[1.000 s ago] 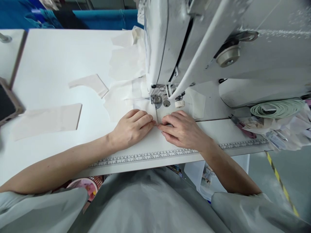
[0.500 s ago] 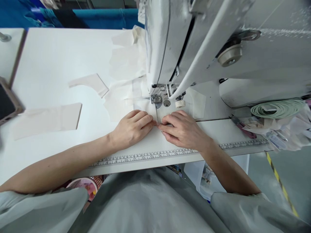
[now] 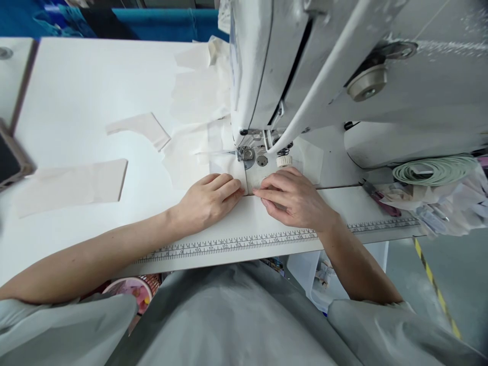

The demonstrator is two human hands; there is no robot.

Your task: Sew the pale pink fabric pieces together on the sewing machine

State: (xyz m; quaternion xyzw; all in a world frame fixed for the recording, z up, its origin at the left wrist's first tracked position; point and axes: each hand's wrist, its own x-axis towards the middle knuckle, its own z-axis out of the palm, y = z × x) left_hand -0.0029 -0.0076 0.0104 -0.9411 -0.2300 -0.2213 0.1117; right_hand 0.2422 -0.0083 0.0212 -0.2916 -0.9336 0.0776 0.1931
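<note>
A thin white fabric piece (image 3: 229, 165) lies under the presser foot (image 3: 247, 154) of a white sewing machine (image 3: 249, 66). My left hand (image 3: 211, 199) is closed on the near edge of this fabric, fingers pressed together just left of the seam line. On the other side, my right hand (image 3: 292, 198) has its thumb and fingertips drawn together at the fabric's edge, a small gap away from the left fingertips. What lies beneath the fingertips is mostly hidden. The round metal needle plate area shows right behind the hands.
Cut pale pieces (image 3: 76, 184) and a curved one (image 3: 141, 127) lie on the left of the table. A printed ruler (image 3: 229, 245) runs along the front edge. Thread snips (image 3: 381, 201), a coiled green strip (image 3: 430, 170) and scraps sit at right. A basket (image 3: 150, 284) stands below.
My right hand has shifted slightly right and up, so its fingertips now sit apart from the left ones. My left hand stays nearly in place. The view has tilted a little.
</note>
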